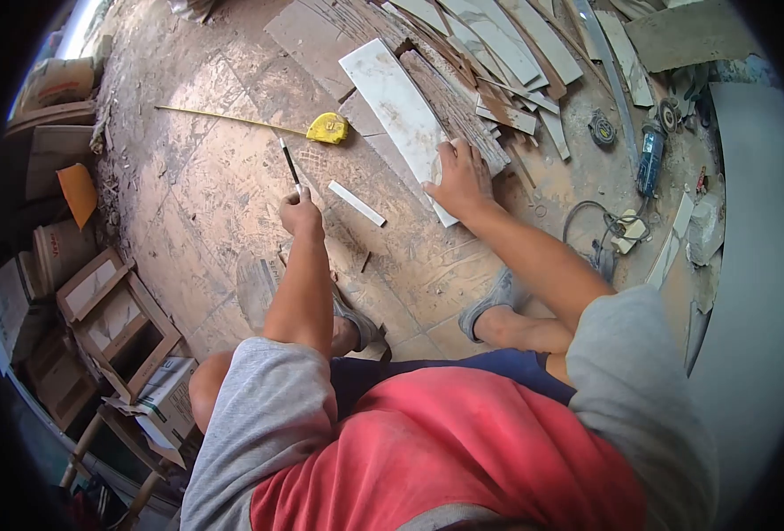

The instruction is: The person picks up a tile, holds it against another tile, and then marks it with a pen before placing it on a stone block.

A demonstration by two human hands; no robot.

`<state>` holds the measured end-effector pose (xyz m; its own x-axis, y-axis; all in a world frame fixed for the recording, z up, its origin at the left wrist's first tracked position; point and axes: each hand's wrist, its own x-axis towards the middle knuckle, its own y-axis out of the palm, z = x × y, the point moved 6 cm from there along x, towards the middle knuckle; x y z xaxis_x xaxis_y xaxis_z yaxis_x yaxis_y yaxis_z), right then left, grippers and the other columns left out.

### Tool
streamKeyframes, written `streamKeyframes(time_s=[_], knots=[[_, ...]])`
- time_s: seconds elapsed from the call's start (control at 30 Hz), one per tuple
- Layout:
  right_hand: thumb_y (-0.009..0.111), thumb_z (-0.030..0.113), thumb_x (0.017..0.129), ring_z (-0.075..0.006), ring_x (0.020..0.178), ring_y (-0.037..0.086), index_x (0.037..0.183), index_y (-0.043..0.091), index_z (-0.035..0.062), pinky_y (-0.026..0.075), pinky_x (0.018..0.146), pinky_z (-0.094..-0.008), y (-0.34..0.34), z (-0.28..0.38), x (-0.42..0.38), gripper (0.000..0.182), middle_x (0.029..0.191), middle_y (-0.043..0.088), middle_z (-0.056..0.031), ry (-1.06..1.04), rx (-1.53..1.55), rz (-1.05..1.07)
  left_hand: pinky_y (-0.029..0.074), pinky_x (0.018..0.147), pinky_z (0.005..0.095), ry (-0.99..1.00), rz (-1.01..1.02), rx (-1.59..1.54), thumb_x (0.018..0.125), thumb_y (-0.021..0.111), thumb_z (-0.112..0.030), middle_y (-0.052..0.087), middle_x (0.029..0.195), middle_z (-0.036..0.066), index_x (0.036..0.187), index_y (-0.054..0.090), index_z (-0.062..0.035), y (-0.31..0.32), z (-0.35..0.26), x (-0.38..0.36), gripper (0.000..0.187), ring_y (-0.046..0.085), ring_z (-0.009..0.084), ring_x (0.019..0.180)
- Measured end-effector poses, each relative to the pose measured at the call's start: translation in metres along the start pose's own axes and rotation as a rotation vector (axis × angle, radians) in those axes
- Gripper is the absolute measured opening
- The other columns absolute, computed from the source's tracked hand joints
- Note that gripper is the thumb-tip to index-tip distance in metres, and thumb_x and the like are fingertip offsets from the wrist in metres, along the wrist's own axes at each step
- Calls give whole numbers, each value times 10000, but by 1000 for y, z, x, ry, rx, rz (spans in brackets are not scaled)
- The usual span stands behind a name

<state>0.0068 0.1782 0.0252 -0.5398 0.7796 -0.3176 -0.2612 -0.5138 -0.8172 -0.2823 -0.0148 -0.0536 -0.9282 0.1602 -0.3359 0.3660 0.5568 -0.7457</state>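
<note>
My left hand [301, 212] is closed around a thin dark pencil [288, 163] that points up and away from me over the dusty tiled floor. My right hand [459, 180] lies flat, fingers spread, on the near end of a long white tile [394, 104] lying on the floor. A narrow white tile strip [356, 203] lies between the two hands. A yellow tape measure [327, 129] sits just beyond the pencil tip, its blade [224, 118] drawn out to the left. I am crouched, both feet in grey shoes below my hands.
A pile of cut tile strips and offcuts [507, 44] lies beyond the white tile. A blue angle grinder [649, 157] with cable and a plug block [626, 232] sits at right. Open cardboard boxes [113, 323] of tiles stand at left. A grey wall [755, 265] rises at right.
</note>
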Motion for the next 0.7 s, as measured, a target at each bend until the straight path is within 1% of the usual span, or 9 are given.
streamKeyframes(time_s=[0.07,0.13,0.23,0.3,0.33,0.4,0.53,0.63,0.7], knots=[[829,311,733,-373,1261,437,1237,498,76,430,985,-495,16,6,-7,647,1290,430,-176,36,-22,15,527,780,380,-109,-107,77,845,798,-245,721,909,123,949,681,-11,-13,25,6,281,676,249,810],[827,294,725,-377,1285,406,1236,502,97,377,1029,-526,26,8,-16,637,1321,418,-178,112,-76,-39,533,785,396,-119,-111,129,830,811,-258,724,913,134,963,683,-15,-16,38,13,305,685,280,817],[832,293,719,-393,1294,384,1253,494,109,349,1040,-551,32,5,-21,658,1362,391,-184,121,-100,-134,529,836,380,-201,-8,180,827,808,-276,709,1027,150,1067,676,-15,-12,39,8,377,679,267,928],[837,285,709,-398,1279,388,1292,484,103,336,1059,-544,36,3,-22,705,1348,389,-184,134,-98,-149,505,882,379,10,-302,395,866,757,-287,656,1121,159,1143,636,-23,-25,15,-8,401,647,279,1004],[842,278,699,-404,1264,392,1330,473,97,323,1079,-537,37,2,-20,753,1335,388,-184,142,-93,-171,505,882,379,12,-299,392,866,757,-287,656,1121,159,1143,636,-23,-20,16,-7,401,647,279,1004],[850,281,683,-413,1268,379,1349,463,111,319,1081,-541,40,-1,-19,789,1341,371,-191,180,-71,-164,482,901,369,365,-282,207,906,695,-296,604,1173,164,1193,598,-27,-4,-3,-10,405,615,282,1029],[866,274,651,-429,1277,354,1357,463,183,319,1066,-558,33,3,-17,818,1379,320,-183,202,-2,-140,496,832,356,497,121,-262,963,606,-275,640,1036,142,1144,621,-16,41,-80,-60,316,625,242,893],[875,276,629,-424,1270,351,1367,469,199,315,1052,-560,25,17,-22,846,1365,315,-168,192,2,-169,507,803,377,419,280,-270,986,568,-250,662,980,173,1105,613,22,71,-108,-94,301,648,281,857],[871,274,625,-421,1262,357,1367,476,201,314,1043,-559,25,29,-27,844,1358,322,-165,179,34,-183,516,779,375,71,533,-243,1002,554,-253,670,971,192,1101,594,55,100,-94,-104,326,654,255,865]])
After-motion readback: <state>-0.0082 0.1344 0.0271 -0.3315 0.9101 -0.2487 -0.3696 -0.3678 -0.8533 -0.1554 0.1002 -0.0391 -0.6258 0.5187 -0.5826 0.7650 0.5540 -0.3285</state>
